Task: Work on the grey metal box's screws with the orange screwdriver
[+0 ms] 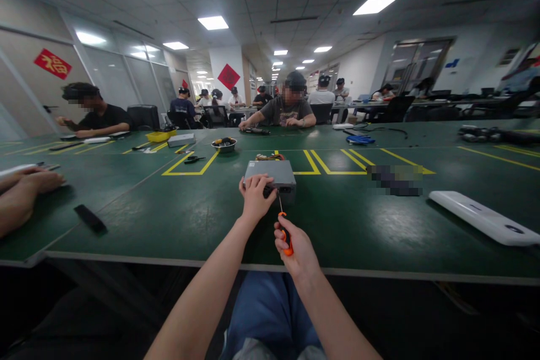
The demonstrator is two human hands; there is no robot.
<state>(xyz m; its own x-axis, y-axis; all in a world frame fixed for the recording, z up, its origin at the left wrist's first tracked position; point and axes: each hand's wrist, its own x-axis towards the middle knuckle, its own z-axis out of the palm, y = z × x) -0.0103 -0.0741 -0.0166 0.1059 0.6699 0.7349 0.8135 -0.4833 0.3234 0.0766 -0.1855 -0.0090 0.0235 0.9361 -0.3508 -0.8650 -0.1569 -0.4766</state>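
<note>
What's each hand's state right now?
Left hand: resting on the grey box; whether it grips can't be told.
Right hand: closed, holding the screwdriver.

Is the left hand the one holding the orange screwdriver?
No, the right hand grips the orange screwdriver, while the left hand rests on the grey metal box.
</note>
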